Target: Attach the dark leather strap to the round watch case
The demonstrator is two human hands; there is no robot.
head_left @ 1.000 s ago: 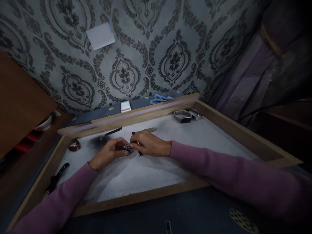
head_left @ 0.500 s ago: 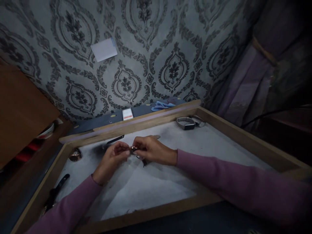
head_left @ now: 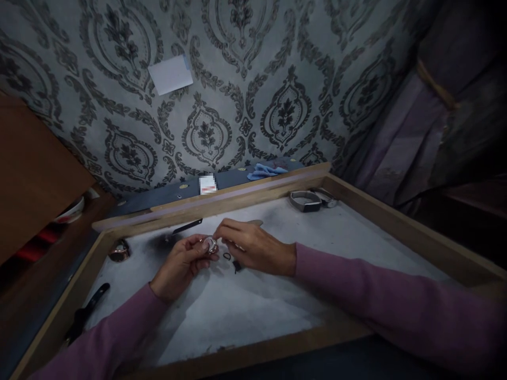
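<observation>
My left hand point(head_left: 186, 261) is closed around a small round watch case point(head_left: 210, 244), its pale round face turned up between thumb and fingers. My right hand point(head_left: 249, 245) is curled, its fingertips pinched at the upper right rim of that watch case; the exact grip is partly hidden. Just below the right fingers, a small dark loop point(head_left: 227, 256) and a black strap-like piece point(head_left: 236, 266) lie on the white surface. Behind the left hand is a flat dark strip point(head_left: 188, 227). A pale rounded object point(head_left: 256, 222) shows partly behind the right hand.
A wooden-rimmed tray point(head_left: 245, 196) surrounds the work. A grey-banded watch point(head_left: 304, 201) and another watch point(head_left: 325, 198) lie at its back right, a rose-gold watch point(head_left: 119, 250) at the left. A black-strapped watch point(head_left: 87, 312) is near the left sleeve. A blue cloth point(head_left: 265, 171) lies beyond.
The watch case has been turned so its pale round side shows. My right hand has shifted slightly right, its fingers now at the rim, uncovering the dark loop and black piece.
</observation>
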